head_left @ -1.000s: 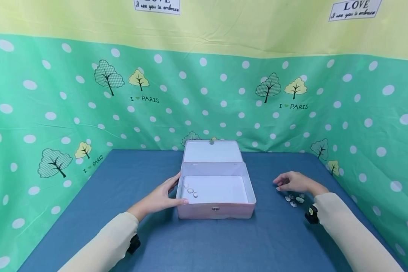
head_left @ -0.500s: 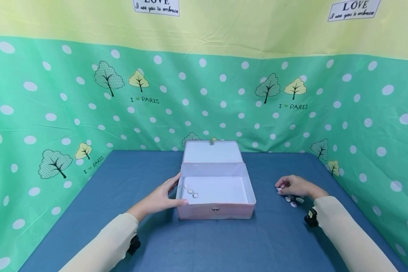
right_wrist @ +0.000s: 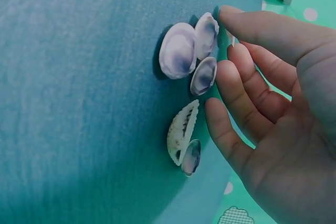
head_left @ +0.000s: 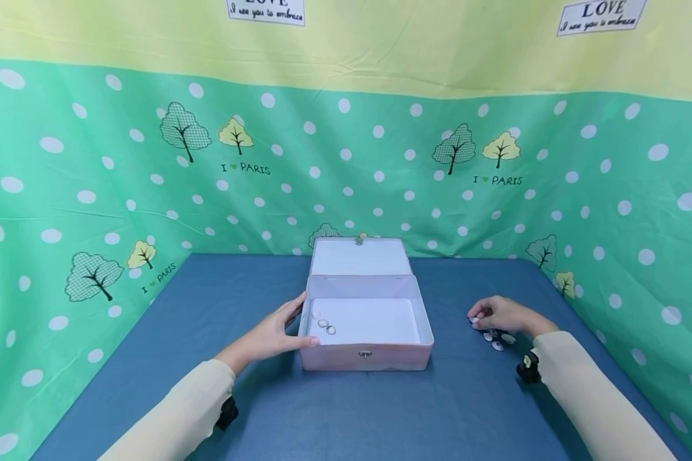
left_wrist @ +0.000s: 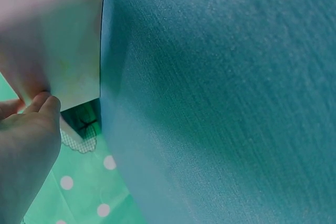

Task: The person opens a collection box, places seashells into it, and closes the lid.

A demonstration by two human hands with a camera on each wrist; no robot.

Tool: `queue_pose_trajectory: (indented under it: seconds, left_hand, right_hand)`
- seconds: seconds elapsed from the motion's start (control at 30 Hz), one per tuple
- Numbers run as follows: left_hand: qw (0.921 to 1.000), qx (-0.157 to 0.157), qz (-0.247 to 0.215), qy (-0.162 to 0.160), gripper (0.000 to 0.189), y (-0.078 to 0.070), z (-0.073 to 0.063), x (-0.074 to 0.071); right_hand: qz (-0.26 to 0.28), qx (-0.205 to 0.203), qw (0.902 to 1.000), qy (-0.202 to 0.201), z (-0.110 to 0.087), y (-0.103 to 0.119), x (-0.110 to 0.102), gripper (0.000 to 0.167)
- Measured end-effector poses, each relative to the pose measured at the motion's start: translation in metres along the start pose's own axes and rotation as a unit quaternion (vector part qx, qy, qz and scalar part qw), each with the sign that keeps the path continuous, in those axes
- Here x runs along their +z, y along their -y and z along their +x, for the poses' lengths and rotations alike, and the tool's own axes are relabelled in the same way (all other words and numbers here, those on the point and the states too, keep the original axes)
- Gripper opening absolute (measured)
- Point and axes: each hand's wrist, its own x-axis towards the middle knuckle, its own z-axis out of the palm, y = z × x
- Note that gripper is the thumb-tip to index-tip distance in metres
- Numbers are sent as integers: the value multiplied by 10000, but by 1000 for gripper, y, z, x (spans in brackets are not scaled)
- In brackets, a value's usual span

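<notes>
My left hand (head_left: 271, 334) holds the left side of a pink, white-lined metal box (head_left: 366, 358), its thumb at the front corner of the rim and its fingers on the outer wall. Three small pale shells (head_left: 323, 323) lie in the box's left part. Over to the right, my right hand (head_left: 498, 315) pinches a seashell (right_wrist: 231, 39) between thumb and fingertips, mostly hidden by them. Beside those fingertips, in the right wrist view, lie several purple-white clam shells (right_wrist: 178, 52) and a toothed cowrie shell (right_wrist: 182, 134) on the blue cloth.
The box's lid (head_left: 360, 257) stands raised at the back, a clasp at its top edge. Blue cloth (head_left: 369, 416) covers the table. A green and yellow printed curtain (head_left: 346, 153) encloses the back and sides.
My right hand has come down slightly at the shell pile, and its thumb and fingers have closed on a seashell. The left hand and the box have stayed in place.
</notes>
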Motion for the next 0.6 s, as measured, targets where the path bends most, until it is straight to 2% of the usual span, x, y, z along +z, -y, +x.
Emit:
queue_pose_trajectory:
  seconds: [0.3, 0.6]
  left_hand:
    - [10000, 6, 7, 10, 109, -1, 0, 0]
    - [9999, 72, 123, -6, 108, 2, 1, 0]
  right_hand:
    - [-88, -409, 9991, 5, 4, 4, -5, 21]
    - [-214, -642, 9977, -16, 7, 26, -12, 24]
